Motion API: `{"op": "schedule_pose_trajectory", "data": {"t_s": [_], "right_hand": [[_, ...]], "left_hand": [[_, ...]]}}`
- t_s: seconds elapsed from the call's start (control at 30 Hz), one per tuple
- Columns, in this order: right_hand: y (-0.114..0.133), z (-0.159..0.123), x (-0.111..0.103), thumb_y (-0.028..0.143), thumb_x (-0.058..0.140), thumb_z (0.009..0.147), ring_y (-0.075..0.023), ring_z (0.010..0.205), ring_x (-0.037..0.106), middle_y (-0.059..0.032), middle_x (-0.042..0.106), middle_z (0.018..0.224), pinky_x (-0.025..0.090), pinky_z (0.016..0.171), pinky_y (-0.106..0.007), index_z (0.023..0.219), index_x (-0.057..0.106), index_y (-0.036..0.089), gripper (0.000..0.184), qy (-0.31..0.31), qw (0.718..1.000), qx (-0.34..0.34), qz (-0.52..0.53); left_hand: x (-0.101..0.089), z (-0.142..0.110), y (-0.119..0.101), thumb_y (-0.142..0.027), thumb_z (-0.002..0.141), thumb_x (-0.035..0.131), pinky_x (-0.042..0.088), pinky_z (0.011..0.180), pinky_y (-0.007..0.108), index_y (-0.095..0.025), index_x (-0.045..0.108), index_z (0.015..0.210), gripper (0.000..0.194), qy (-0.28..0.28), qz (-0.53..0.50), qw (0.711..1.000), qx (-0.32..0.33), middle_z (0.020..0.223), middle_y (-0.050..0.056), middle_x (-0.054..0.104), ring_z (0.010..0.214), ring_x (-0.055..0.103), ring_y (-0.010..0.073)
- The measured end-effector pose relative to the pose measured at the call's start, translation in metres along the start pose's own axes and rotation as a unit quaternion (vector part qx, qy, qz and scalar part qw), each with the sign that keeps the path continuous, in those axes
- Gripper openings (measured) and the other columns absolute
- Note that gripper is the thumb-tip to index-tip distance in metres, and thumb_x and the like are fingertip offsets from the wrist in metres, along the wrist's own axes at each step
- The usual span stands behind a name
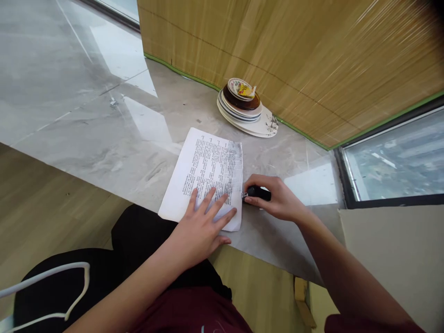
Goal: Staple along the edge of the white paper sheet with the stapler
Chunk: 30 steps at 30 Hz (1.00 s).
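Printed white sheets of paper (211, 171), seemingly a thin stack, lie on the grey marble-patterned surface, with their lower edge close to its front edge. My left hand (204, 219) rests flat on the lower part of the sheets, fingers spread. At their right edge, my right hand (274, 196) grips a small black stapler (258, 192), whose metal tip meets the edge of the paper. Whether the sheets sit between its jaws is too small to tell.
Beyond the paper stands a stack of plates (243, 111) with a small yellow packet (245, 90) on top. A bamboo blind (263, 51) borders the far side. A window (398, 152) is at the right. A white cable (52, 268) hangs at lower left.
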State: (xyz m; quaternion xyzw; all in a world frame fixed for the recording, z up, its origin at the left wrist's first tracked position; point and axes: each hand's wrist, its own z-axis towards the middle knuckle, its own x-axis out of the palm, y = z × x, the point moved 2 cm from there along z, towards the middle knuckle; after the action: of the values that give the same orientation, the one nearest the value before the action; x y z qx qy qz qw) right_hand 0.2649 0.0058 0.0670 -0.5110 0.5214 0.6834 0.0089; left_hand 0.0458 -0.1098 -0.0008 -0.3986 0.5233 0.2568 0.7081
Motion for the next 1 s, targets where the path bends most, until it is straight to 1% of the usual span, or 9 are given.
{"op": "schedule_pose_trajectory", "data": {"t_s": [0.07,0.13,0.27,0.37,0.47,0.6,0.7,0.8,1.0], "right_hand": [[0.002,0.003,0.003,0.030,0.076,0.094,-0.0183,0.086,0.066,-0.0048,0.072,0.094,0.049,0.080,-0.032,0.097,0.071,0.018,0.013,-0.002,1.000,-0.014,0.001],[0.004,0.005,0.004,0.031,0.078,0.093,-0.0182,0.084,0.065,-0.0044,0.072,0.094,0.049,0.079,-0.032,0.096,0.071,0.019,0.015,0.006,1.000,-0.015,0.009],[0.005,0.010,0.006,0.043,0.082,0.091,-0.0201,0.086,0.066,-0.0045,0.074,0.095,0.049,0.080,-0.033,0.096,0.073,0.021,0.024,0.023,0.999,0.008,0.036],[0.003,0.017,0.011,0.053,0.066,0.101,-0.0198,0.079,0.062,-0.0030,0.070,0.084,0.045,0.075,-0.033,0.088,0.071,0.021,0.034,-0.024,0.996,0.077,0.047],[0.004,0.022,0.021,0.048,0.044,0.110,-0.0186,0.072,0.055,-0.0016,0.062,0.074,0.039,0.070,-0.034,0.077,0.062,0.021,0.046,-0.103,0.984,0.145,0.011],[0.011,0.024,0.034,0.043,0.041,0.109,-0.0178,0.065,0.046,-0.0002,0.054,0.066,0.029,0.066,-0.034,0.070,0.051,0.022,0.045,-0.157,0.957,0.221,-0.103],[0.015,0.026,0.040,0.042,0.038,0.108,-0.0183,0.065,0.042,-0.0019,0.057,0.068,0.025,0.065,-0.035,0.070,0.049,0.022,0.045,-0.149,0.937,0.270,-0.161],[0.016,0.030,0.042,0.039,0.039,0.106,-0.0190,0.068,0.041,-0.0034,0.061,0.073,0.022,0.065,-0.035,0.070,0.048,0.022,0.041,-0.131,0.928,0.288,-0.197],[0.017,0.034,0.042,0.037,0.039,0.103,-0.0210,0.074,0.047,-0.0058,0.069,0.085,0.022,0.065,-0.034,0.073,0.053,0.022,0.037,-0.121,0.913,0.318,-0.225]], "left_hand": [[0.001,0.001,-0.003,-0.060,0.100,0.064,0.023,0.126,0.081,-0.034,0.052,0.159,0.066,-0.003,-0.005,1.000,-0.003,0.174,0.010,0.039,0.162,0.030,0.0462],[0.003,0.003,-0.006,-0.062,0.098,0.066,0.023,0.125,0.080,-0.033,0.053,0.158,0.068,-0.013,-0.013,1.000,-0.012,0.174,0.014,0.037,0.162,0.030,0.0461],[0.009,0.010,-0.012,-0.067,0.094,0.068,0.026,0.126,0.076,-0.031,0.044,0.165,0.083,-0.035,-0.036,0.998,-0.023,0.175,0.027,0.027,0.163,0.024,0.0492],[0.013,0.012,-0.013,-0.068,0.094,0.068,0.025,0.127,0.075,-0.033,0.045,0.164,0.082,-0.040,-0.046,0.998,-0.033,0.178,0.024,0.020,0.163,0.015,0.0534],[0.015,0.011,-0.014,-0.068,0.095,0.066,0.023,0.128,0.075,-0.035,0.049,0.162,0.077,-0.036,-0.047,0.997,-0.045,0.179,0.019,0.019,0.163,0.011,0.0528],[0.018,0.008,-0.020,-0.069,0.095,0.066,0.020,0.129,0.075,-0.033,0.049,0.163,0.078,-0.031,-0.043,0.998,-0.045,0.178,0.020,0.023,0.164,0.011,0.0515],[0.021,0.007,-0.025,-0.072,0.092,0.066,0.019,0.129,0.076,-0.034,0.049,0.163,0.082,-0.023,-0.046,0.997,-0.049,0.178,0.018,0.025,0.164,0.010,0.0515],[0.023,0.007,-0.029,-0.076,0.091,0.065,0.020,0.128,0.077,-0.035,0.049,0.163,0.085,-0.019,-0.050,0.997,-0.056,0.178,0.018,0.027,0.164,0.010,0.0514],[0.024,0.008,-0.032,-0.076,0.088,0.068,0.020,0.127,0.079,-0.031,0.047,0.164,0.091,-0.026,-0.045,0.997,-0.057,0.176,0.022,0.027,0.162,0.012,0.0549]]}}
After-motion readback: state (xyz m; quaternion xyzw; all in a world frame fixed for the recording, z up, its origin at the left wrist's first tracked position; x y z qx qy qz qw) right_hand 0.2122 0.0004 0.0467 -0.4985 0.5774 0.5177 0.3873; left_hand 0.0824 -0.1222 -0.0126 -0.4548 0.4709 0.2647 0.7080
